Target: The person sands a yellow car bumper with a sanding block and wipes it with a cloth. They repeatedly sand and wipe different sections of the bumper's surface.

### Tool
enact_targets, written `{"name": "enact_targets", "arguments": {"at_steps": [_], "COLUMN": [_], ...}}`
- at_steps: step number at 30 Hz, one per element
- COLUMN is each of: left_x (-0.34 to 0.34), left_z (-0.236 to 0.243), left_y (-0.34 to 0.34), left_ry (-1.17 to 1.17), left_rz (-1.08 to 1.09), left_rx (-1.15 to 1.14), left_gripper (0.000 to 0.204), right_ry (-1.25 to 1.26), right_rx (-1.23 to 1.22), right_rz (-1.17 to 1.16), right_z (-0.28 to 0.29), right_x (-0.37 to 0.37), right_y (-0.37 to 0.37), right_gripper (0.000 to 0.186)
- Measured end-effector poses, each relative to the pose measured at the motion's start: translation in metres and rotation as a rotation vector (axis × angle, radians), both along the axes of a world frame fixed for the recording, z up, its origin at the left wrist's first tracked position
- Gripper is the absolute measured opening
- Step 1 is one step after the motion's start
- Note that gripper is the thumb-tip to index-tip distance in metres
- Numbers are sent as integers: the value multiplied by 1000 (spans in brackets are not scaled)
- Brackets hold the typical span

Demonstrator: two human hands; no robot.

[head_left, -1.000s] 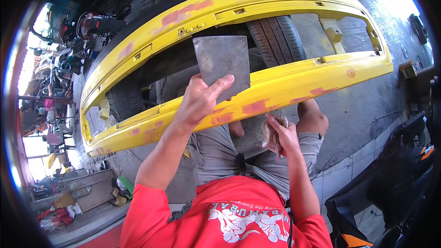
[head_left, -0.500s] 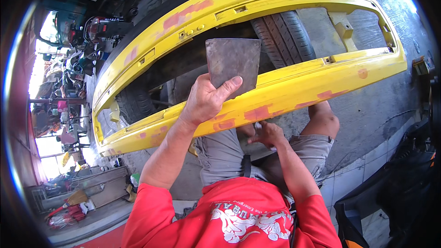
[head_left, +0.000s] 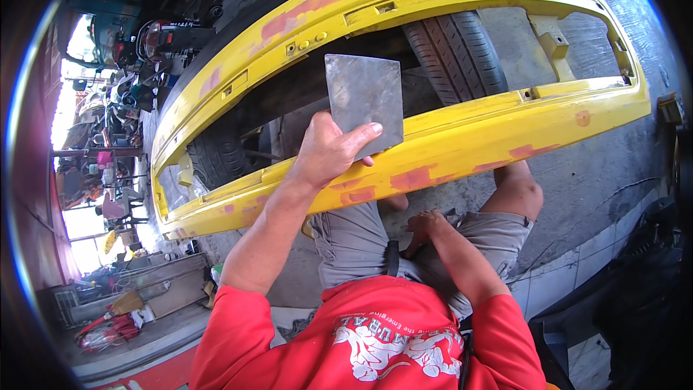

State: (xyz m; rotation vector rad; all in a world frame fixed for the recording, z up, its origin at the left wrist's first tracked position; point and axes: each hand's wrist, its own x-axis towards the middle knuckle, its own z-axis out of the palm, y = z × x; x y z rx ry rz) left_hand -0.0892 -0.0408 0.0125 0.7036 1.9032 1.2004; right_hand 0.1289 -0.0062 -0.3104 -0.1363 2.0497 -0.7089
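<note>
From the head camera I saw the left hand (head_left: 332, 146) clamped on a flat grey plate (head_left: 364, 94), before a yellow bumper (head_left: 476, 126). The bumper stretched left to right ahead, left hand nearer. The right hand (head_left: 424, 228) sat apart, below its near edge; I couldn't tell its grip. Open room showed between its rails.

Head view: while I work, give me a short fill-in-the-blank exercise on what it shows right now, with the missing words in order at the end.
1. The left hand holds the gray plate with its ____ laid across the near face.
2. The long bumper has reddish patches on a ____ surface.
3. In the picture, the brightly lit tire lies to the ____ of the plate.
4. The shirt is ____ with a white print.

Missing words: thumb; yellow; right; red.
</note>
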Motion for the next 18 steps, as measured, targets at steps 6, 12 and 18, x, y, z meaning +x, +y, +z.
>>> {"name": "enact_targets", "arguments": {"at_steps": [6,12,18], "left_x": [16,32,48], "left_z": [-4,-5,-2], "left_y": [21,50,83], "left_ry": [40,37,35], "left_rz": [24,25,-11], "left_rx": [-1,-6,-17], "left_gripper": [28,26,26], "right_ry": [-15,295,409], "right_rx": [-41,-66,-96], "right_rz": [-83,-827,-1024], "right_z": [-32,-34,-25], "right_x": [0,1,-6], "right_y": [13,26,22], "right_gripper": [77,49,33]}}
